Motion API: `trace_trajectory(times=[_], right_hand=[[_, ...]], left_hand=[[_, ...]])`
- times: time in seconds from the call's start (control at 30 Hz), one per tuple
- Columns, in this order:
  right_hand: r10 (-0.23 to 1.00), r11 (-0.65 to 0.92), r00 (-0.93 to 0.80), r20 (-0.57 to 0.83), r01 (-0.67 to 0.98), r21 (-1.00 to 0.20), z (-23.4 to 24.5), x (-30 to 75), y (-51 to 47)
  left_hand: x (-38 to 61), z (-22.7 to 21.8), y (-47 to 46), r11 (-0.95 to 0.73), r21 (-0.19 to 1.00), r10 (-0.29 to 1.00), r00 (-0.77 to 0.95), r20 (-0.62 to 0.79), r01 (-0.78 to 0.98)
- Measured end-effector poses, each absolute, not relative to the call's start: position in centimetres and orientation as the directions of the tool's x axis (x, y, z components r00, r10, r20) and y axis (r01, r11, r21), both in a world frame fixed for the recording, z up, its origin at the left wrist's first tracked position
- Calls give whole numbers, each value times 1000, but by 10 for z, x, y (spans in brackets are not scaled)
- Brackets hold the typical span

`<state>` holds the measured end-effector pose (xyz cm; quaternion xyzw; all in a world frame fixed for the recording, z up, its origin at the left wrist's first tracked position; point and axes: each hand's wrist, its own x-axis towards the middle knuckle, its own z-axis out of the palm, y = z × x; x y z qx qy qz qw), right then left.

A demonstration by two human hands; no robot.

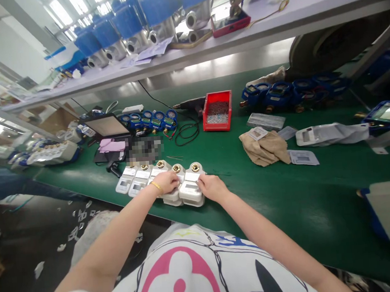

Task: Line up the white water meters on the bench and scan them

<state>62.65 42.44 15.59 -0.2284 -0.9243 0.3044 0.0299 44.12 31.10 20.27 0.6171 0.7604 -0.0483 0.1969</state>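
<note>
Green matting covers our bench [250, 173], where five white plastic meters with brass ports [140, 178] sit in a row. Our left hand [166, 182] and right hand [213, 188] pinch a small label on the rightmost meter [192, 191].

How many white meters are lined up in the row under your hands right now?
5, side by side at the green bench's near edge: leftmost, second, third partly under the left hand, fourth, and rightmost touched by the right hand. More may be hidden.
</note>
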Motion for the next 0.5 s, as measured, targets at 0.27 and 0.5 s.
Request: trace_trajectory(times=[0.27, 0.5], right_hand=[[442, 653, -885, -143, 427, -626, 152, 612, 445], [459, 627, -879, -128, 422, -654, 151, 613, 441]], left_hand=[[431, 203, 332, 346, 161, 864, -247, -438, 924], [434, 213, 323, 384, 199, 853, -264, -449, 902]])
